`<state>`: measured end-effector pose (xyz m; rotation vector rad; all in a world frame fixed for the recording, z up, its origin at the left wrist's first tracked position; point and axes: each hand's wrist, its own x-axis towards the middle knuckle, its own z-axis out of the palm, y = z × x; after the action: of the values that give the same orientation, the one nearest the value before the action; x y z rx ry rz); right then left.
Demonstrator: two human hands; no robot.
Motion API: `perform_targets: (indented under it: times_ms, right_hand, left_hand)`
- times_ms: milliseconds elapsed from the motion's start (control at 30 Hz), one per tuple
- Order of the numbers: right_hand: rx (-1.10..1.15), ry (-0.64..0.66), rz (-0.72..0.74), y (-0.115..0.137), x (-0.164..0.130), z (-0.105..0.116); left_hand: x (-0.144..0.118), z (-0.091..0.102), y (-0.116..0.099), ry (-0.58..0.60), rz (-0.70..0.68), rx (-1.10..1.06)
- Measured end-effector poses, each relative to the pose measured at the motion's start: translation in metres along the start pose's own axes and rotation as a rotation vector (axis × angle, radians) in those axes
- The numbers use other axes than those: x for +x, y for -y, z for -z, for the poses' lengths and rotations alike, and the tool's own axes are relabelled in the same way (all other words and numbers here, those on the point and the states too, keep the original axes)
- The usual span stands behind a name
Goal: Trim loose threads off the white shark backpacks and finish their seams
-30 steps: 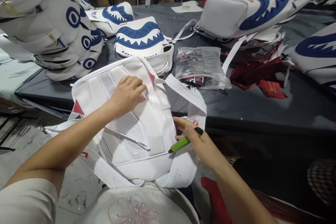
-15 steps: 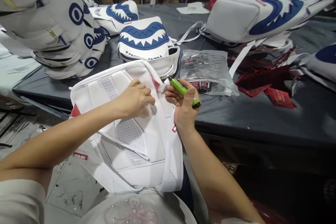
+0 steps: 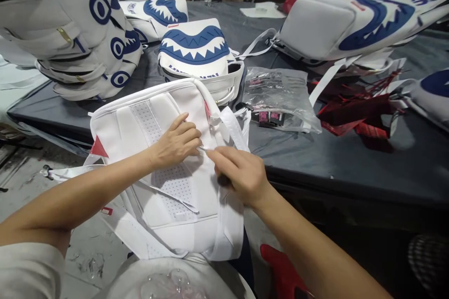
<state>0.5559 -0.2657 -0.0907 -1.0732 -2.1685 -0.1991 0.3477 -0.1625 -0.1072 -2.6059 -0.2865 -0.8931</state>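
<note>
I have the white backpack (image 3: 140, 131) in the lower middle of the frame, lying back panel up, half on the near edge of the dark table (image 3: 351, 159) and half over my lap. Its long axis runs from the upper left of the frame, where its top edge sits on the table, down toward the lower middle, where its base hangs nearest me.

My left hand (image 3: 177, 142) rests flat on the padded back panel near the centre of the frame, fingers curled together, its fingertips pinching a thin white strap end (image 3: 203, 149). My right hand (image 3: 242, 175) comes in from the lower right and meets it, thumb and forefinger closed on the same strap end, just touching the left fingertips. A dark bit shows under the right palm, but I cannot tell what it is.

A wider white shoulder strap (image 3: 233, 128) loops off the backpack's right side.

Beyond, in the upper middle, 1 blue-and-white shark-mouth bag (image 3: 196, 49) lies just behind the backpack. A clear plastic bag (image 3: 280, 96) sits to its right, with red scraps (image 3: 354, 112) further right.
</note>
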Motion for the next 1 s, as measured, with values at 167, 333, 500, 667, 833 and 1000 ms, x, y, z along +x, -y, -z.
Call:
perform_targets:
  times_ms: [167, 333, 500, 667, 833, 1000]
  right_hand:
    - [-0.027, 0.557, -0.321, -0.011, 0.022, 0.003]
    - [-0.080, 0.657, -0.341, -0.011, 0.037, -0.003]
    - [-0.006, 0.568, -0.339, -0.009, 0.036, -0.005]
    - [0.533, 0.598, -0.466, 0.002, 0.028, 0.022]
    - [0.231, 0.582, -0.570, 0.006, 0.039, 0.017]
    - [-0.024, 0.712, -0.487, 0.003, 0.062, -0.003]
  left_hand:
    - [-0.002, 0.000, -0.002, -0.019, 0.019, 0.021]
    - [-0.004, -0.001, -0.003, -0.053, 0.006, 0.027]
    - [-0.006, -0.002, -0.004, -0.051, 0.033, -0.009]
    - [-0.009, 0.000, -0.005, -0.100, 0.027, -0.003]
    - [-0.011, 0.000, -0.004, -0.128, 0.027, 0.006]
    - [-0.014, -0.001, -0.004, -0.118, 0.047, -0.013]
